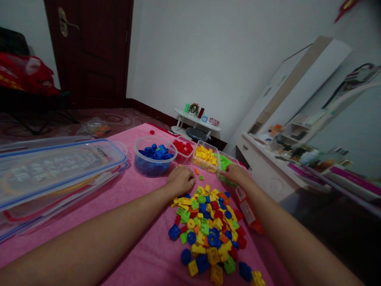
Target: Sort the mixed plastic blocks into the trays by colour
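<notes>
A pile of small plastic blocks (208,228) in yellow, blue, green, red and orange lies on the pink cloth (143,254). My left hand (181,178) rests knuckles up at the pile's far edge, fingers curled; I cannot see whether it holds a block. My right hand (235,173) lies against the near rim of the tub of green blocks (225,162), fingers bent down. Behind them stand a round tub of blue blocks (154,157), a tub of red blocks (183,148) and a tub of yellow blocks (206,157). An orange block (197,171) and a green block (201,178) lie loose between my hands.
Stacked clear lids and boxes with blue and red rims (56,174) fill the left of the cloth. A red box (248,212) lies at the cloth's right edge. A white desk (268,167) with clutter stands right, a small white shelf (198,121) by the wall.
</notes>
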`<state>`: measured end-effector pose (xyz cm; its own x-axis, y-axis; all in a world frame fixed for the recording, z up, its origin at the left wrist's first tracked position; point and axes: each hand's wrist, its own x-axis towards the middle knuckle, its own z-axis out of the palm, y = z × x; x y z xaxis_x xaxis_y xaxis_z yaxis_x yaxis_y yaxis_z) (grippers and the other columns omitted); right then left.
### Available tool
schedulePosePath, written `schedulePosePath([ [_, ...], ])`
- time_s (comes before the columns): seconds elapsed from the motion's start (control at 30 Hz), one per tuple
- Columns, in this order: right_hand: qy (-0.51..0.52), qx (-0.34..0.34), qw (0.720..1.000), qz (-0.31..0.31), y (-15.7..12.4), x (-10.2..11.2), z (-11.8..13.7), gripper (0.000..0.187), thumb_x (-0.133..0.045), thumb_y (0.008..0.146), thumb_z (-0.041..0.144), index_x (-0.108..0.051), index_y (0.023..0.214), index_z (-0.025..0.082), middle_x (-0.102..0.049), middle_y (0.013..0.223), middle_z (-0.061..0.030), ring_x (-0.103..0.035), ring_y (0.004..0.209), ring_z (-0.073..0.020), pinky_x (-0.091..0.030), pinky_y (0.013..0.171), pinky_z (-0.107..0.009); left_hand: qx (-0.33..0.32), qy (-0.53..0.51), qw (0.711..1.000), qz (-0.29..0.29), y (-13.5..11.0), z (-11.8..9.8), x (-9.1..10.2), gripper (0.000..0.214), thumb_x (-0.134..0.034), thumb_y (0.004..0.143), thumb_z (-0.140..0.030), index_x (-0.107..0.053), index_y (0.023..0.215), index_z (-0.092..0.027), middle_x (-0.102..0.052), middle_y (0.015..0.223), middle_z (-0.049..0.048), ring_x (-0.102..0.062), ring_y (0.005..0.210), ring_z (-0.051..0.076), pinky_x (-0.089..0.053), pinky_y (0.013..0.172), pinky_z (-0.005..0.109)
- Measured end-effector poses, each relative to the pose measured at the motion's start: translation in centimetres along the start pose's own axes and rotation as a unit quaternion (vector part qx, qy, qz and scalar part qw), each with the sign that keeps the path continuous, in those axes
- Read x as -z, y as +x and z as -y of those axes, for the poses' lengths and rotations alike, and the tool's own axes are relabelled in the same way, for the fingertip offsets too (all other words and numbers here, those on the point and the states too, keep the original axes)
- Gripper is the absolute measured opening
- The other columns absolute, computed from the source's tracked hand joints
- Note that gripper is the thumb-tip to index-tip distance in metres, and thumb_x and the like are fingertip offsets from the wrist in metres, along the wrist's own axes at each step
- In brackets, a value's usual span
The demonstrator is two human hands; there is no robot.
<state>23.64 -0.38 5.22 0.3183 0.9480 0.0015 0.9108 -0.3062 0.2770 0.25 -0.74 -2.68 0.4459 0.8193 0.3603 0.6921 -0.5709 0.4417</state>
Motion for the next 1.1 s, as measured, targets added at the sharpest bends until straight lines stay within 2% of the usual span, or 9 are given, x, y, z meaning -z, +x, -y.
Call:
schedulePosePath([
  [0.07, -0.019, -0.011, 1.000, -0.018, -0.3, 0.7, 0.4, 0.058, -0.044, 0.077, 0.065, -0.070, 0.095, 0.016, -0.066, 0.104, -0.0169, -0.062, 0.097, -0.0307, -0.047, 0.074, -0.039, 0.003, 0.000, 1.000, 0.000, 0.0, 0.0, 0.0, 0.021, -0.053, 0.077, -0.038, -0.071, 0.081, -0.026, -0.069, 0.093, 0.0026, -0.061, 0.091, 0.019, -0.043, 0.082, 0.031],
  [0.17, -0.014, -0.010, 0.995, -0.097, -0.7, 1.4, 1.9, 0.050, -0.049, 0.079, 0.057, -0.068, 0.098, 0.015, -0.066, 0.104, -0.0178, -0.060, 0.098, -0.0328, -0.047, 0.075, -0.040, 0.002, -0.001, 1.000, -0.003, 0.0, 0.0, 0.0, 0.022, -0.053, 0.078, -0.037, -0.070, 0.081, -0.025, -0.069, 0.093, 0.0032, -0.061, 0.091, 0.020, -0.043, 0.081, 0.032],
  [0.27, 0.055, 0.073, 0.982, -0.167, -0.8, 1.1, 4.0, 0.037, -0.050, 0.083, 0.037, -0.062, 0.111, 0.016, -0.064, 0.112, -0.0151, -0.058, 0.104, -0.0283, -0.044, 0.084, -0.037, -0.001, -0.003, 1.000, -0.002, -0.1, -0.1, 0.0, 0.022, -0.053, 0.078, -0.038, -0.070, 0.081, -0.025, -0.069, 0.092, 0.0035, -0.061, 0.090, 0.021, -0.043, 0.080, 0.033],
  [0.33, 0.108, 0.127, 0.975, -0.148, -0.7, 0.4, 5.4, 0.044, -0.053, 0.080, 0.030, -0.055, 0.123, 0.018, -0.060, 0.121, -0.0123, -0.055, 0.109, -0.0246, -0.041, 0.089, -0.033, -0.002, -0.004, 1.000, -0.002, -0.1, -0.1, 0.2, 0.022, -0.053, 0.078, -0.037, -0.071, 0.080, -0.025, -0.069, 0.092, 0.0036, -0.061, 0.091, 0.021, -0.043, 0.081, 0.033],
  [0.47, 0.147, 0.134, 0.974, -0.106, -0.8, -1.0, 7.1, 0.047, -0.059, 0.075, 0.028, -0.055, 0.121, 0.017, -0.061, 0.118, -0.0105, -0.056, 0.107, -0.0222, -0.042, 0.085, -0.028, -0.003, -0.022, 1.000, -0.005, -0.2, -0.1, 0.5, 0.018, -0.053, 0.079, -0.033, -0.070, 0.083, -0.026, -0.070, 0.092, 0.0016, -0.061, 0.090, 0.020, -0.043, 0.079, 0.030],
  [0.7, 0.224, 0.148, 0.958, -0.098, -2.6, -1.7, 6.5, 0.042, -0.055, 0.080, 0.034, -0.059, 0.117, 0.015, -0.064, 0.112, -0.0104, -0.060, 0.099, -0.0200, -0.043, 0.082, -0.028, 0.043, -0.070, 0.996, -0.045, -0.4, 0.0, 0.4, 0.032, -0.049, 0.084, -0.037, -0.060, 0.113, -0.028, -0.068, 0.106, 0.0016, -0.061, 0.096, 0.019, -0.044, 0.079, 0.028],
  [0.83, 0.277, 0.148, 0.933, -0.176, -4.4, -1.8, 6.5, 0.042, -0.059, 0.076, 0.026, -0.060, 0.115, 0.012, -0.060, 0.118, -0.0123, -0.053, 0.110, -0.0209, -0.039, 0.094, -0.029, 0.032, -0.049, 0.998, -0.029, -0.5, -0.1, 0.6, 0.032, -0.050, 0.083, -0.040, -0.064, 0.109, -0.029, -0.070, 0.100, 0.0019, -0.062, 0.092, 0.020, -0.044, 0.075, 0.028],
  [0.93, 0.310, 0.149, 0.914, -0.215, -6.0, -1.8, 6.5, 0.036, -0.056, 0.077, 0.025, -0.062, 0.111, 0.014, -0.063, 0.113, -0.0103, -0.056, 0.106, -0.0200, -0.041, 0.091, -0.029, 0.006, -0.052, 0.998, -0.025, -0.6, -0.3, 0.8, 0.029, -0.049, 0.082, -0.040, -0.067, 0.103, -0.029, -0.070, 0.097, 0.0010, -0.062, 0.090, 0.018, -0.043, 0.073, 0.027],
  [1.1, 0.292, 0.142, 0.939, -0.115, -8.3, -1.8, 5.6, 0.027, -0.054, 0.077, 0.022, -0.070, 0.099, 0.021, -0.069, 0.103, -0.0055, -0.062, 0.094, -0.0199, -0.045, 0.080, -0.028, 0.008, -0.043, 0.999, 0.003, -0.5, -0.5, 1.0, 0.029, -0.050, 0.082, -0.043, -0.072, 0.091, -0.025, -0.071, 0.093, 0.0021, -0.061, 0.088, 0.017, -0.042, 0.074, 0.025],
])
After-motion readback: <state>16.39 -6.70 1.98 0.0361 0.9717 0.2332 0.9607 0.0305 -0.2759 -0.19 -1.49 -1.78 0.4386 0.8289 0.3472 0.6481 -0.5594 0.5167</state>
